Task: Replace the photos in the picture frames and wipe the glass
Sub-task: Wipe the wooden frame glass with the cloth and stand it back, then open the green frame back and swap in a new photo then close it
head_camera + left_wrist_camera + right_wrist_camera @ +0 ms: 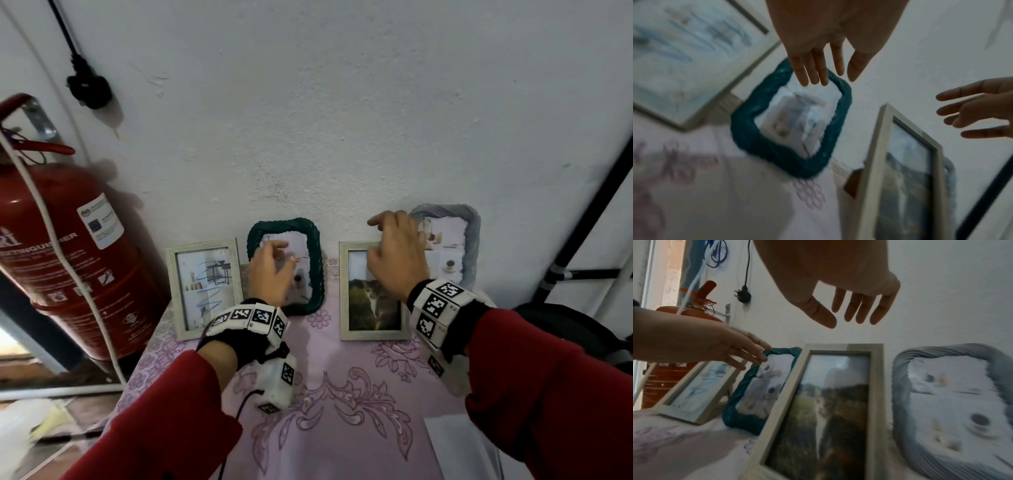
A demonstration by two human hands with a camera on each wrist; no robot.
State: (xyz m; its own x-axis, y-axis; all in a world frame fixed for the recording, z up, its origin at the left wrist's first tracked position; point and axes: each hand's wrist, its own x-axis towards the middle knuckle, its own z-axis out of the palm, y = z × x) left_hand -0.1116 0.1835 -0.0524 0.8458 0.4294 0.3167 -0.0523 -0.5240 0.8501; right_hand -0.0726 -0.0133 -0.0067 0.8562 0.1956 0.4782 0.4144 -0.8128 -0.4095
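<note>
Four picture frames stand on the pink tablecloth (342, 404) against the white wall. From the left they are a pale wooden frame (171, 291) with a scribbled-over photo, a dark green rope-pattern frame (317, 260), a pale wooden frame with a cat photo (344, 291) and a grey rope-pattern frame (471, 246). My left hand (274, 260) is in front of the green frame (748, 138), its straight fingers (756, 352) at the frame's top left corner (781, 350). Just above the cat frame's top edge (844, 347), my right hand (846, 319) hovers with spread fingers, holding nothing.
A red fire extinguisher (68, 257) with a white cable (44, 209) across it stands left of the table. A black plug (89, 89) hangs on the wall above it. White paper (459, 445) lies at the table's front right. Black poles (589, 212) lean at the right.
</note>
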